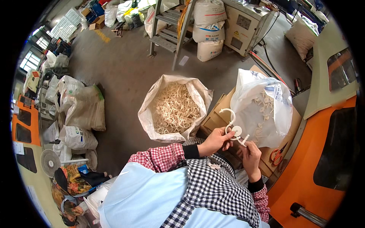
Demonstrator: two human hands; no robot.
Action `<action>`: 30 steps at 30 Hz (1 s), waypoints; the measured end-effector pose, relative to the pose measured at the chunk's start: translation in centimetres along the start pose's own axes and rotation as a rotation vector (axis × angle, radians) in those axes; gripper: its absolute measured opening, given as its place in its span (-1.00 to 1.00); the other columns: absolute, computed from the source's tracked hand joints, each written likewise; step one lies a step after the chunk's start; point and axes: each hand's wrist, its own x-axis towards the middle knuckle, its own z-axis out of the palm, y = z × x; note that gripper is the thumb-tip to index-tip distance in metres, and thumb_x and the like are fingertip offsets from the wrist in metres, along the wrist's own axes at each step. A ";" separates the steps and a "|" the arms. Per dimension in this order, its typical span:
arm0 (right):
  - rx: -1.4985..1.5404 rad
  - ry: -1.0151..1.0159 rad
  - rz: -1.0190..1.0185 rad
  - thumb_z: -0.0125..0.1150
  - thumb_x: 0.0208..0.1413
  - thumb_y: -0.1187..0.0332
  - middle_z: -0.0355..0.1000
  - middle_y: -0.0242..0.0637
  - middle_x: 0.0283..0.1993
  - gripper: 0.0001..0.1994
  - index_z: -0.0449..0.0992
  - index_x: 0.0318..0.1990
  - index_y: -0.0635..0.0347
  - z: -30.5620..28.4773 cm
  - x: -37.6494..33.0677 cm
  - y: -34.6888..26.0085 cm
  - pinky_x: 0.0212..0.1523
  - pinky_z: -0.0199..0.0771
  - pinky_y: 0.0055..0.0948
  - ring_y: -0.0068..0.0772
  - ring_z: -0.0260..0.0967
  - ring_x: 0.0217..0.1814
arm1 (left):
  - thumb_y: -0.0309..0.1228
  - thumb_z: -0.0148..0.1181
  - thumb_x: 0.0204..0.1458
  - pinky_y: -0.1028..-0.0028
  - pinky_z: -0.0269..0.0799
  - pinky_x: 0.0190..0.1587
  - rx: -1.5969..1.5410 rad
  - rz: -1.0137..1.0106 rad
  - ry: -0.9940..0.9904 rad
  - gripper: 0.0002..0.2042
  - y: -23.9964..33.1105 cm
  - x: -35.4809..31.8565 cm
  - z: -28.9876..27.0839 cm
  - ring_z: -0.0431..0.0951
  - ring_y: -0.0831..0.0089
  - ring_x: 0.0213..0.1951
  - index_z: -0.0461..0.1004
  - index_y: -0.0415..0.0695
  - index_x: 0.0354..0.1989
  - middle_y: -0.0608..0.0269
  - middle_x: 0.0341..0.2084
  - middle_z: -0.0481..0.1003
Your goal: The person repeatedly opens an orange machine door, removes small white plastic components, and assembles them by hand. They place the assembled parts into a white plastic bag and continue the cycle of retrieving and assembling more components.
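A white moulded plastic piece (237, 130) is between my hands, with a round disc, a curved hook-like arm and a short rod. My left hand (215, 142) is closed on it beside the disc. On the right, my right hand (251, 155) pinches the end near the short rod. Just beyond my hands, a clear plastic bag (247, 102) stands open with several white plastic parts (264, 106) inside. A white woven sack (146, 121), left of my hands, is filled with curved cream-coloured plastic scraps (176, 108).
Orange-handled scissors (276, 156) lie on cardboard (266, 167) right of my right hand. An orange machine (308, 159) borders the right side. Metal steps (167, 34) and stacked sacks (210, 32) stand ahead. Another person (76, 182) is at lower left near a fan (49, 162).
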 end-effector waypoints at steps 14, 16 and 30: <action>-0.462 0.056 -0.375 0.13 -0.04 0.57 0.39 -0.16 -0.24 -0.76 0.39 -0.16 0.35 -4.3 6.6 -0.5 -0.42 0.34 -0.47 -0.33 0.35 -0.35 | -0.20 -0.07 0.19 0.66 0.25 -0.54 0.330 0.240 -0.112 -0.71 -1.2 1.3 -1.4 0.28 0.75 -0.60 0.42 -0.18 -0.19 0.45 -0.54 0.41; -0.398 -0.223 -0.408 0.09 -0.14 0.65 0.35 -0.10 -0.18 -0.74 0.46 -0.21 0.28 -2.1 4.7 -3.1 -0.27 0.38 -0.39 -0.20 0.35 -0.20 | -0.20 -0.07 0.19 0.69 0.17 -0.59 0.262 0.197 -0.191 -0.74 -1.4 1.2 -1.7 0.24 0.76 -0.63 0.41 -0.15 -0.27 0.48 -0.59 0.36; 0.592 -0.172 0.421 -0.04 0.17 0.47 0.36 -0.32 -0.49 -0.87 0.39 -0.23 0.34 3.0 1.8 -2.8 -0.51 0.30 -0.66 -0.62 0.26 -0.56 | -0.31 -0.01 0.14 0.57 0.20 -0.57 0.330 0.256 0.071 -0.79 -1.7 1.0 -2.9 0.33 0.58 -0.63 0.43 -0.22 -0.31 0.33 -0.66 0.40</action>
